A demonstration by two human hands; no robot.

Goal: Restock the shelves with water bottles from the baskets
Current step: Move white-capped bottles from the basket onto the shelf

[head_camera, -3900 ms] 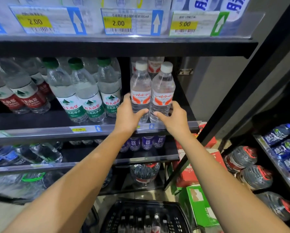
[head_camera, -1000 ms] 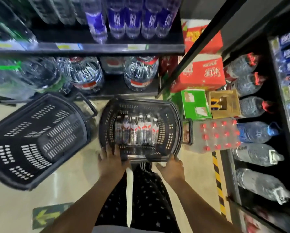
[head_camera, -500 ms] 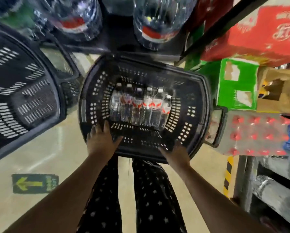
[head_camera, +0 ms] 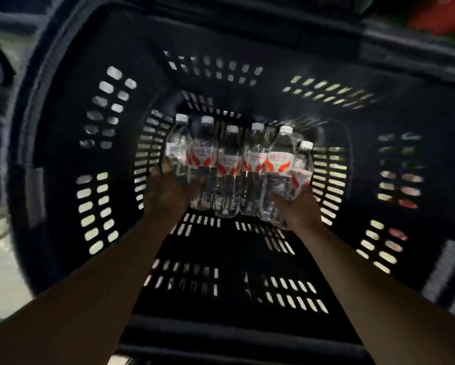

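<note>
Water bottles (head_camera: 229,167) now gripped by left hand (head_camera: 168,192) and right hand (head_camera: 299,208).

I've moved both hands off the basket (head_camera: 63,154) rim and down inside; my left hand (head_camera: 165,196) and right hand (head_camera: 299,209) now clasp, blur permitting, the bottles (head_camera: 229,167) between them.

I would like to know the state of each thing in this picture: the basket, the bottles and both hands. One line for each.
bottles: six, capped, side by side in a row inside the basket.
basket: open on top, holds the bottles.
left hand: grips the row's left end.
right hand: grips the row's right end.
</note>
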